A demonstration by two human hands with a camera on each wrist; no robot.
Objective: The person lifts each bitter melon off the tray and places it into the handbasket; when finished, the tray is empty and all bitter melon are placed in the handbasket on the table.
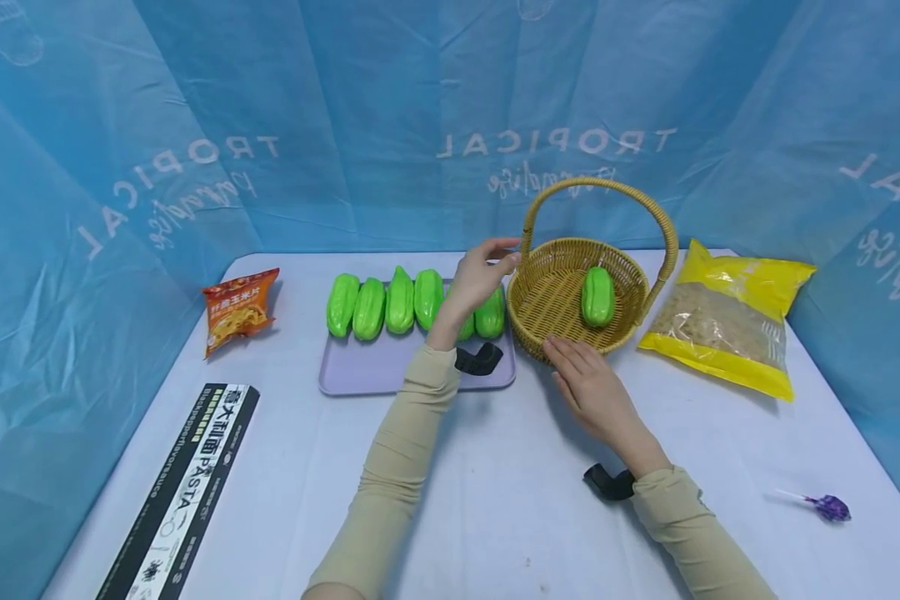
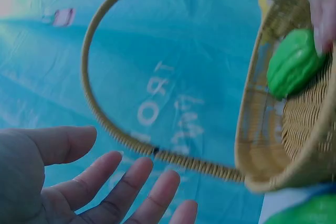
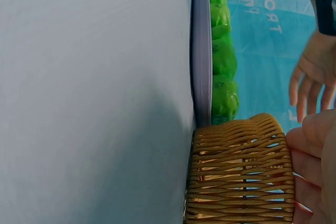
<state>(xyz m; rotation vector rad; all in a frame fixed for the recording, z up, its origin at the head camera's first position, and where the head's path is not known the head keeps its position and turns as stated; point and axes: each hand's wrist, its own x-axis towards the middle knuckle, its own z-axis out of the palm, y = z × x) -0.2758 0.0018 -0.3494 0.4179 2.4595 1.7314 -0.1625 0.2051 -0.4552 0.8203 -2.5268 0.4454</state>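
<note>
Because the left hand hangs empty and spread above the row of green gourds on the tray, close to the basket handle, a careless reach could knock the handle and tip the basket. Its grip is wide apart, holding nothing. The right hand lies flat, fingers straight against the basket's near wall on the bench; one gourd lies inside.
</note>
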